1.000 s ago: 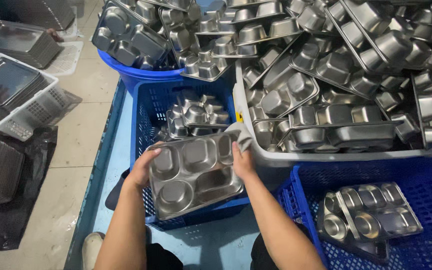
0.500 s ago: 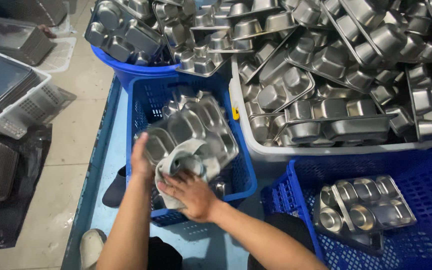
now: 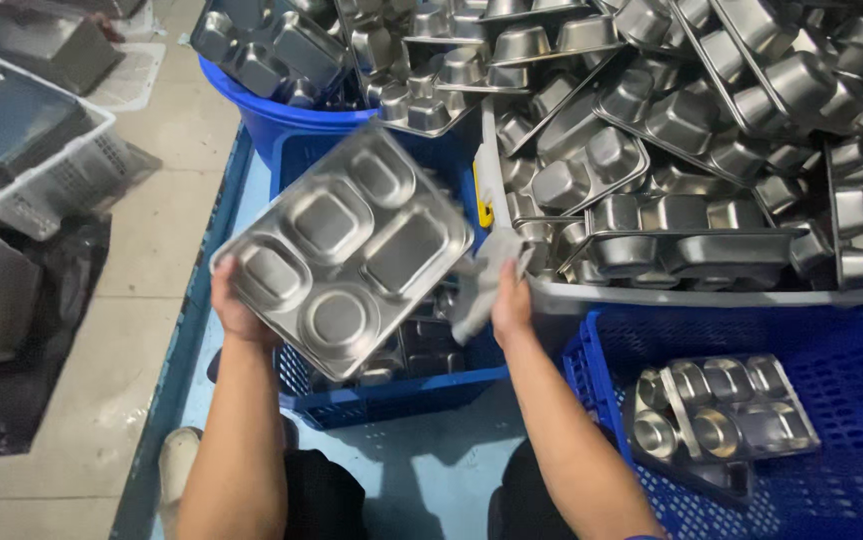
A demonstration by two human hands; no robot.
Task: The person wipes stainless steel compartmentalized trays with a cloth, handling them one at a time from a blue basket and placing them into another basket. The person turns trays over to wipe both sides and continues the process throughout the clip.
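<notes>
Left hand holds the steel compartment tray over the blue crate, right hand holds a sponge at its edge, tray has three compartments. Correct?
Not quite. The head view shows the steel compartment tray has five compartments, not three. The rest stands: left hand holds it over the blue crate, and the right hand holds a grey cloth.

Tray (image 3: 343, 250) over middle crate (image 3: 391, 395), tray pile (image 3: 691, 150) behind-right.

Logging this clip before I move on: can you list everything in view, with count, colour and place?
Held tray: one, steel, compartmented, tilted over the middle blue crate.
Cloth: one, grey, at the tray's right edge.
Middle blue crate: one, trays inside.
Right blue crate: one, a few trays.
Blue tub: one, top left, full of trays.
White bin: one, heaped with many trays.
White basket: one, left floor.
Left hand: grips the tray's lower left edge.
Right hand: holds the cloth.
</notes>
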